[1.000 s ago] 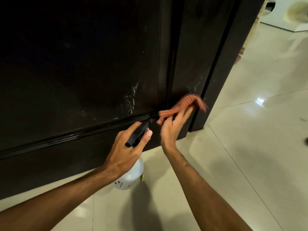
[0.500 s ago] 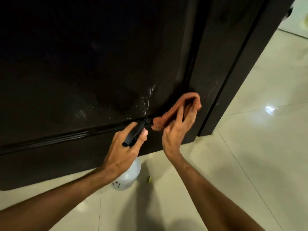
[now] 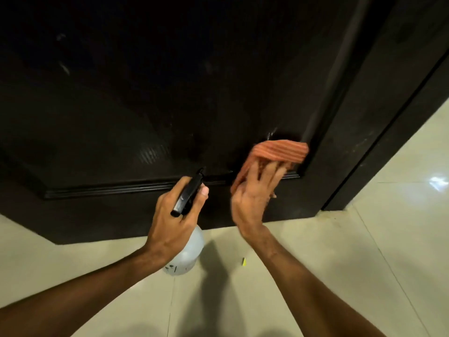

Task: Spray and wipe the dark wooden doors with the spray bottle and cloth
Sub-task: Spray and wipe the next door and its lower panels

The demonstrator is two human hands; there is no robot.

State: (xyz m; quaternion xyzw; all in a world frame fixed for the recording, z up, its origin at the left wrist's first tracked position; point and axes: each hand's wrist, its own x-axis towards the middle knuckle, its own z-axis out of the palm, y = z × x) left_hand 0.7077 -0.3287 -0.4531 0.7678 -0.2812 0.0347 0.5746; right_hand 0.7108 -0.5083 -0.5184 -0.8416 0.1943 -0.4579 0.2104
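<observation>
The dark wooden door (image 3: 145,93) fills the upper view, with faint wet streaks low on its panel. My left hand (image 3: 175,220) grips the black trigger head of a translucent white spray bottle (image 3: 189,254), nozzle close to the moulding at the panel's bottom edge. My right hand (image 3: 252,198) presses an orange ribbed cloth (image 3: 279,152) against the panel's lower right corner with spread fingers. The cloth folds over the fingertips and runs down the hand's left side. The two hands are a short gap apart.
A dark door frame (image 3: 388,117) stands to the right of the door. Pale glossy floor tiles (image 3: 364,263) spread below and to the right. A small yellow scrap (image 3: 243,261) lies on the floor between my forearms.
The view has moved closer and lower on the door. My right hand has spread its fingers and flattened the cloth on the panel's corner. My left hand keeps its grip on the bottle.
</observation>
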